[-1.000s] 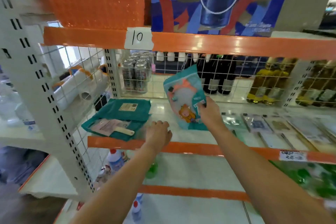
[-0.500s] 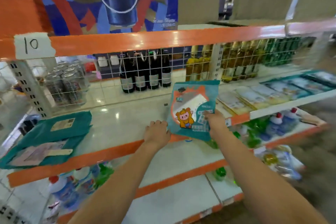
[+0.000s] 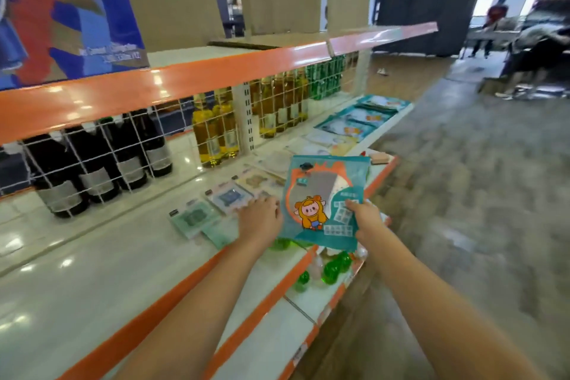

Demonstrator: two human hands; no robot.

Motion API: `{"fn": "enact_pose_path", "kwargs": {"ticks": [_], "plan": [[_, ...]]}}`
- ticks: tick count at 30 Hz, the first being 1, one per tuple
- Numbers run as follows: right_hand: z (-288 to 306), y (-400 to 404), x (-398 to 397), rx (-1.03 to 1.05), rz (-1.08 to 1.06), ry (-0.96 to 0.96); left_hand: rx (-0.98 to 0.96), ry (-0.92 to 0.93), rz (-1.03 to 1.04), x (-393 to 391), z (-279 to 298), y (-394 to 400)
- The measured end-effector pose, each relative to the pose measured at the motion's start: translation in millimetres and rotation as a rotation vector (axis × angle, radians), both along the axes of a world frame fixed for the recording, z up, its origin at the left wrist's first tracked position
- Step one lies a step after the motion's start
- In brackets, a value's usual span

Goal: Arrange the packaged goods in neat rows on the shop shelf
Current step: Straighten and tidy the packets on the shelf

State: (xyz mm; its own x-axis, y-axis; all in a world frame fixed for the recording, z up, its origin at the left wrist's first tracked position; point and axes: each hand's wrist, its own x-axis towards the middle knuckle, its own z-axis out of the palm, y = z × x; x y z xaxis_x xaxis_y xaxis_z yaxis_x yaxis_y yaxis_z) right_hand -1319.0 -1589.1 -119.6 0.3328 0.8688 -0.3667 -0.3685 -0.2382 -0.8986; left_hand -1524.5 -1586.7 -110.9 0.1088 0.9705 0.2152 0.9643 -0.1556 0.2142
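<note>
My right hand (image 3: 365, 219) pinches the lower right corner of a teal packet (image 3: 320, 194) printed with an orange cartoon figure, held upright over the shelf's front edge. My left hand (image 3: 260, 220) hovers just left of it with loosely curled fingers, empty, above the flat packets. A row of flat packaged goods (image 3: 228, 196) lies along the white shelf (image 3: 92, 271), from green ones (image 3: 194, 219) near my left hand to teal ones (image 3: 357, 120) at the far end.
Dark bottles (image 3: 92, 163), yellow oil bottles (image 3: 216, 129) and green bottles (image 3: 324, 77) stand behind a wire grid. The shelf has an orange front lip (image 3: 172, 296). Green-capped bottles (image 3: 333, 265) sit on the lower shelf. A person (image 3: 493, 18) stands far off across the floor.
The view has swung right along the shelf. My right hand carried the teal packet rightward toward the row of flat packets, and my left hand moved with it.
</note>
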Motion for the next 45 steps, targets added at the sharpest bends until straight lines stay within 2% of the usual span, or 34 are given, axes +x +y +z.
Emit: {"fn": "enact_pose_path", "kwargs": {"ticks": [11,18,27,37,45], "plan": [[-17.7,-41.0,58.2,-0.080,-0.273,0.005,-0.083,0.008,-0.299,68.3,-25.1,34.0],[-38.6,-78.4,98.9,-0.148,-0.449,0.014,-0.119,-0.060,-0.464,118.8,-43.3,35.3],[-38.4,-82.3,171.6,-0.098,-0.519,0.098,-0.137,-0.053,-0.486,182.0,-44.9,44.9],[-16.7,-72.8,281.0,-0.031,-0.498,0.101,-0.141,-0.062,-0.466,302.0,-29.9,67.9],[-37.4,-66.8,347.5,-0.071,-0.484,0.112,-0.179,-0.073,-0.488,373.4,-49.6,73.4]]}}
